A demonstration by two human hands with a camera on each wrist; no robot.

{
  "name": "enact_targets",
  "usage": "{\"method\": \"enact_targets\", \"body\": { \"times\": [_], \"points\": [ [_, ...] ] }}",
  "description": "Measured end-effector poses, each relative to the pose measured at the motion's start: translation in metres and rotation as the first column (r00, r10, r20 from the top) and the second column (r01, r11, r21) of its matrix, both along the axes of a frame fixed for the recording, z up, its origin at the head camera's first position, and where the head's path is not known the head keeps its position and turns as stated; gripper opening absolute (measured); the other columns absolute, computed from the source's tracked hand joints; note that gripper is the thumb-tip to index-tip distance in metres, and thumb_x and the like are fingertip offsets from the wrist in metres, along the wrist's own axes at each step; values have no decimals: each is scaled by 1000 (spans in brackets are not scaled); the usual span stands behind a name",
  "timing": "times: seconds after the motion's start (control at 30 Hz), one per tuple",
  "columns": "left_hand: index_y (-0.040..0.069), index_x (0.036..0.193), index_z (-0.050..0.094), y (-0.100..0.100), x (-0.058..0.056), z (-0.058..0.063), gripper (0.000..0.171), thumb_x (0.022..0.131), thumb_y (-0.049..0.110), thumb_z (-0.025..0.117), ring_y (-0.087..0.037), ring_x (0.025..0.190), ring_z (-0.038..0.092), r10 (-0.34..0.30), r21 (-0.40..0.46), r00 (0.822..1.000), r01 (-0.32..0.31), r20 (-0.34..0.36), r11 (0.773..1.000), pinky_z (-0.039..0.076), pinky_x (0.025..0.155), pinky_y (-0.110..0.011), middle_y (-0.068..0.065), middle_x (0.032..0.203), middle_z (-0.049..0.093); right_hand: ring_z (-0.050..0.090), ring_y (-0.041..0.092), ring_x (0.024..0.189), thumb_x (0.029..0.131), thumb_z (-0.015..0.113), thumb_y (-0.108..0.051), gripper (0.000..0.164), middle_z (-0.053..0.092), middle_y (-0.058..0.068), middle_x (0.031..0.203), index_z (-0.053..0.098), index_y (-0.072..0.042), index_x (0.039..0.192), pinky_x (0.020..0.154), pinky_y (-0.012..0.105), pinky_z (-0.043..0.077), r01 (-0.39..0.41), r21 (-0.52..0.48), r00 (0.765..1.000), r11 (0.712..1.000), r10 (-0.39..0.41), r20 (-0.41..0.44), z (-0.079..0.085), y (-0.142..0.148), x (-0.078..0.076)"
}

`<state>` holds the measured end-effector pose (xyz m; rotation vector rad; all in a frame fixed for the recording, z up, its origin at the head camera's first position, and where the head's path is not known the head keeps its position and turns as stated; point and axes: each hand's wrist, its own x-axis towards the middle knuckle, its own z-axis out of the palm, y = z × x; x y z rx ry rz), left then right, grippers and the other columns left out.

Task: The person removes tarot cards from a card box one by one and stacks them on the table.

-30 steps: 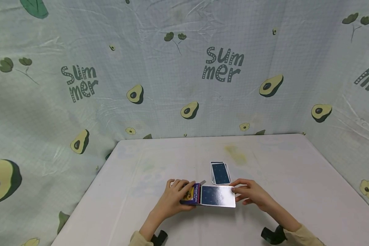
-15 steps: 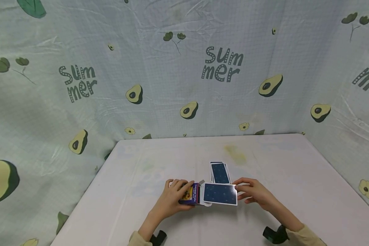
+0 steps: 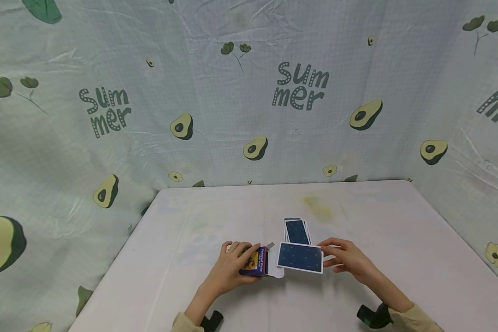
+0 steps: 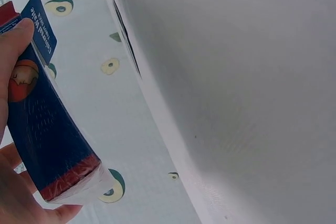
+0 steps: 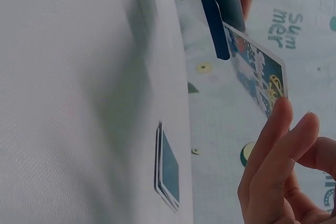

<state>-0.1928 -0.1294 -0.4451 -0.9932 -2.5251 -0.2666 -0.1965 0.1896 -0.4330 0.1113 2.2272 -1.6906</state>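
In the head view my left hand [image 3: 222, 274] grips a purple-and-yellow card box [image 3: 253, 261] on its side, its open end facing right. The box's flap [image 4: 43, 30], with "Universal Waite" lettering, stands out in the left wrist view. Fingers and thumb wrap the box [image 4: 50, 121] there. My right hand [image 3: 350, 263] pinches a card [image 3: 300, 258] by its right end; the blue starry back faces up. Its printed picture side [image 5: 257, 69] shows in the right wrist view. Just behind the held card lies a small, uneven stack of cards [image 3: 296, 231], backs up, partly covered.
A white cloth-covered table [image 3: 216, 207] bears the card stack. Behind it and at the sides hangs a curtain [image 3: 216, 101] with avocado prints and "summer" lettering. A black wrist camera [image 3: 373, 317] sits at the right wrist, another [image 3: 213, 320] at the left.
The card has come out of the box's mouth, moving right and slightly away, and now overlaps the stack's near end. The white flap shows more. My left hand has stayed almost still.
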Motion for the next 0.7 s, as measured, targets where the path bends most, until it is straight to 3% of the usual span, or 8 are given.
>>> {"method": "enact_targets", "body": {
  "times": [0.47, 0.7],
  "points": [
    [20, 127, 48, -3, 1, 0, 73, 64, 49, 72, -13, 99, 48, 17, 6, 999, -17, 26, 1000, 33, 89, -44, 2, 110, 54, 66, 20, 75, 87, 56, -30, 45, 63, 9, 101, 52, 1, 118, 54, 23, 47, 47, -2, 999, 999, -47, -2, 1, 4, 0],
    [20, 128, 48, -5, 3, 3, 74, 65, 50, 72, -13, 100, 48, 36, -4, 998, -36, 44, 999, 32, 90, -45, 2, 111, 54, 66, 17, 77, 87, 55, -28, 44, 62, 4, 97, 51, 3, 117, 55, 22, 47, 21, -36, 1000, 999, -21, -14, -1, 10, -3]
  ]
}}
